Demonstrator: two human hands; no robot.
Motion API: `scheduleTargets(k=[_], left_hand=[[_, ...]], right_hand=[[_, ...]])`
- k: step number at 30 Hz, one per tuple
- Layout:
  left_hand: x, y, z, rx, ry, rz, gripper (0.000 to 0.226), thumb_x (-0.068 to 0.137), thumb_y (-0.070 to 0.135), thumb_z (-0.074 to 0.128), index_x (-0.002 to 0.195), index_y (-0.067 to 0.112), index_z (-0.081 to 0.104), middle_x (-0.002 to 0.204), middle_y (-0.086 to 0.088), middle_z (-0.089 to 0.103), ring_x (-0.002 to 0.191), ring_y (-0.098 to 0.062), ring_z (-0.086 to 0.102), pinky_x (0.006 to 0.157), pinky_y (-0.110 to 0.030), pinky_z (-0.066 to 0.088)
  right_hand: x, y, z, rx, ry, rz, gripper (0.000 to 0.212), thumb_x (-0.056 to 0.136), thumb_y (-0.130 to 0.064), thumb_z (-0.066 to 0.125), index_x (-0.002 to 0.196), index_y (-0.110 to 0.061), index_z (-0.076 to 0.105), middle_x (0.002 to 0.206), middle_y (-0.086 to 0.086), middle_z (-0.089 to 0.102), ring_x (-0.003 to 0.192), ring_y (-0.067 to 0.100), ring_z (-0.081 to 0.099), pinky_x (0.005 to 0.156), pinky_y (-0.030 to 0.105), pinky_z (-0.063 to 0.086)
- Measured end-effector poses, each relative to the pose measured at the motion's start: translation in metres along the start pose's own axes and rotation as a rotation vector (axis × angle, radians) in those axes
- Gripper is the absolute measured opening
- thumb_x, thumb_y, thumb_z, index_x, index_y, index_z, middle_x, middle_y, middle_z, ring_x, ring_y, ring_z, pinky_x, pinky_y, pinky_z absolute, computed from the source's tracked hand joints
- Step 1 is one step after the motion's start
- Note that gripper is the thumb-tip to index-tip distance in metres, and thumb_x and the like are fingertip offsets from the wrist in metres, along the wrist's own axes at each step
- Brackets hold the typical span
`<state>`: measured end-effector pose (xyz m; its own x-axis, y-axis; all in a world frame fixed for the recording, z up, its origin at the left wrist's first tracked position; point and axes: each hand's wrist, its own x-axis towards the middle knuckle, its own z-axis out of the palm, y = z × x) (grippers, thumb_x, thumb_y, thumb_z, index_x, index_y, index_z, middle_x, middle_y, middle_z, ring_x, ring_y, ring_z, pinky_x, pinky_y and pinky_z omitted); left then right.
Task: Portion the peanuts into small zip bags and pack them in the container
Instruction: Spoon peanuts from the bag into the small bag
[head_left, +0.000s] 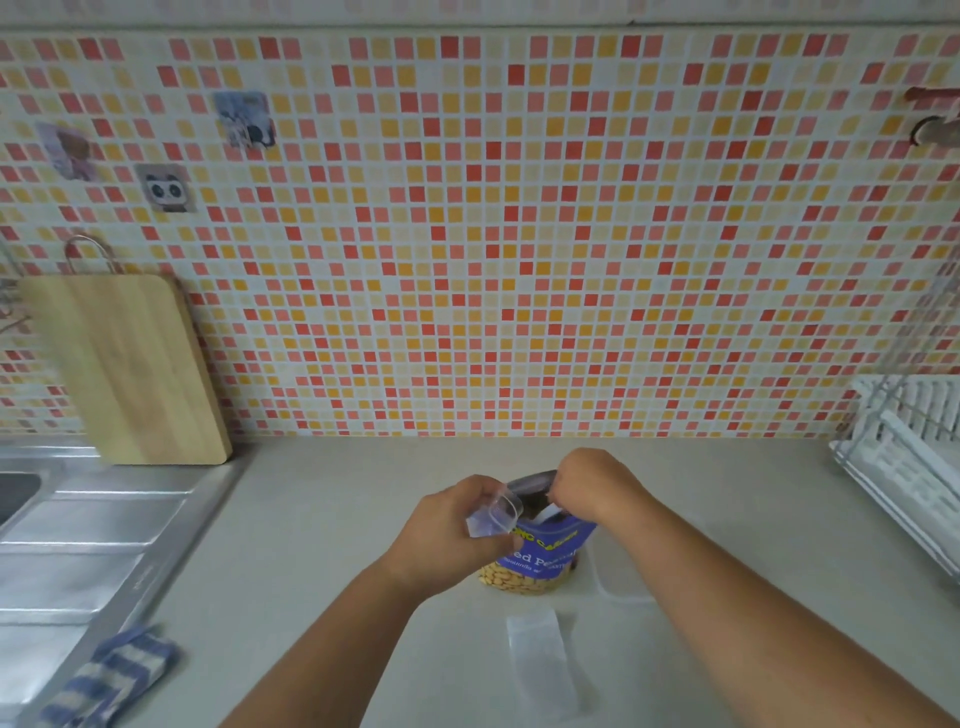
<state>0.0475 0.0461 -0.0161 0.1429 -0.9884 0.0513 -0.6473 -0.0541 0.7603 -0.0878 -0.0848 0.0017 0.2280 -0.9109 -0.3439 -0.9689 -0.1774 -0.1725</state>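
Left hand pinches zip bag; right hand grips peanut bag.

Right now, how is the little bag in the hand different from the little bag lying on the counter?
The held bag is up in the air, pinched by the left hand; the flat bag lies on the counter, touched by nobody. The held bag's mouth is spread open; the flat bag looks pressed flat. Both are small and clear, and both look empty.
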Motion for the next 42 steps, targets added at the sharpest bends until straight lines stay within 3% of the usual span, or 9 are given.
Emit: scheduleTargets(k=[7, 10, 12, 16, 21, 27, 31, 36, 42], left_hand=[[0.001, 0.005, -0.011, -0.146, 0.063, -0.066, 0.037, 0.075, 0.035, 0.075, 0.107, 0.030, 0.059, 0.100, 0.009, 0.067, 0.092, -0.011, 0.064, 0.078, -0.028, 0.054], [0.003, 0.007, -0.018, -0.083, 0.124, -0.069, 0.041, 0.074, 0.039, 0.074, 0.111, 0.030, 0.057, 0.100, 0.009, 0.065, 0.090, -0.009, 0.061, 0.073, -0.023, 0.051], [0.004, 0.010, -0.021, 0.014, 0.129, -0.066, 0.045, 0.076, 0.039, 0.073, 0.115, 0.030, 0.055, 0.102, 0.010, 0.061, 0.090, -0.007, 0.058, 0.071, -0.015, 0.046], [0.013, 0.024, -0.020, 0.193, 0.114, -0.048, 0.055, 0.075, 0.042, 0.071, 0.124, 0.030, 0.050, 0.109, 0.011, 0.059, 0.099, -0.010, 0.055, 0.081, -0.023, 0.048], [0.026, 0.038, -0.012, 0.365, 0.072, -0.037, 0.059, 0.075, 0.046, 0.068, 0.128, 0.031, 0.046, 0.120, 0.009, 0.059, 0.108, -0.014, 0.051, 0.087, -0.028, 0.046], [0.033, 0.038, -0.007, 0.482, 0.037, -0.031, 0.056, 0.079, 0.048, 0.064, 0.128, 0.030, 0.045, 0.120, 0.007, 0.059, 0.108, -0.016, 0.052, 0.090, -0.031, 0.045], [0.038, 0.042, -0.001, 0.505, 0.019, -0.058, 0.057, 0.078, 0.049, 0.062, 0.128, 0.030, 0.044, 0.121, 0.005, 0.059, 0.107, -0.017, 0.052, 0.090, -0.033, 0.047], [0.042, 0.044, 0.007, 0.545, 0.015, -0.067, 0.058, 0.078, 0.051, 0.060, 0.129, 0.027, 0.043, 0.122, 0.003, 0.059, 0.107, -0.019, 0.054, 0.091, -0.035, 0.048], [0.046, 0.041, 0.015, 0.550, 0.035, -0.070, 0.056, 0.077, 0.051, 0.061, 0.125, 0.025, 0.045, 0.121, 0.003, 0.059, 0.106, -0.019, 0.052, 0.090, -0.035, 0.045]], right_hand=[[0.004, 0.015, -0.015, -0.132, -0.117, 0.010, 0.019, 0.088, -0.022, 0.050, 0.090, -0.006, 0.061, 0.072, 0.003, 0.048, 0.077, 0.019, 0.052, 0.073, 0.027, 0.041], [0.006, 0.022, -0.024, -0.267, -0.176, -0.030, 0.038, 0.089, -0.018, 0.045, 0.123, -0.013, 0.063, 0.112, 0.005, 0.066, 0.105, 0.019, 0.061, 0.083, 0.026, 0.042], [0.003, 0.026, -0.032, -0.339, -0.217, -0.051, 0.042, 0.090, -0.018, 0.045, 0.130, -0.017, 0.059, 0.133, 0.002, 0.059, 0.120, 0.018, 0.056, 0.089, 0.025, 0.042], [0.003, 0.035, -0.054, -0.373, -0.215, -0.033, 0.041, 0.093, -0.018, 0.046, 0.132, -0.023, 0.055, 0.138, -0.002, 0.053, 0.117, 0.015, 0.054, 0.089, 0.023, 0.041], [0.004, 0.046, -0.073, -0.384, -0.196, -0.049, 0.044, 0.097, -0.015, 0.041, 0.140, -0.023, 0.045, 0.147, 0.001, 0.043, 0.134, 0.019, 0.042, 0.109, 0.028, 0.034], [-0.001, 0.046, -0.085, -0.361, -0.109, -0.176, 0.040, 0.095, -0.011, 0.045, 0.135, -0.013, 0.051, 0.141, 0.006, 0.051, 0.115, 0.015, 0.056, 0.094, 0.013, 0.043], [0.007, 0.041, -0.086, -0.478, -0.122, -0.102, 0.044, 0.097, -0.022, 0.044, 0.140, -0.024, 0.045, 0.146, 0.000, 0.044, 0.132, 0.018, 0.043, 0.106, 0.026, 0.035], [0.016, 0.033, -0.080, -0.546, -0.124, -0.122, 0.041, 0.090, -0.025, 0.053, 0.131, -0.026, 0.056, 0.136, -0.002, 0.055, 0.092, 0.011, 0.046, 0.080, 0.023, 0.038], [0.003, 0.015, -0.082, -0.584, -0.166, -0.206, 0.038, 0.097, -0.022, 0.045, 0.134, -0.023, 0.051, 0.137, -0.001, 0.052, 0.092, 0.013, 0.040, 0.080, 0.024, 0.034]])
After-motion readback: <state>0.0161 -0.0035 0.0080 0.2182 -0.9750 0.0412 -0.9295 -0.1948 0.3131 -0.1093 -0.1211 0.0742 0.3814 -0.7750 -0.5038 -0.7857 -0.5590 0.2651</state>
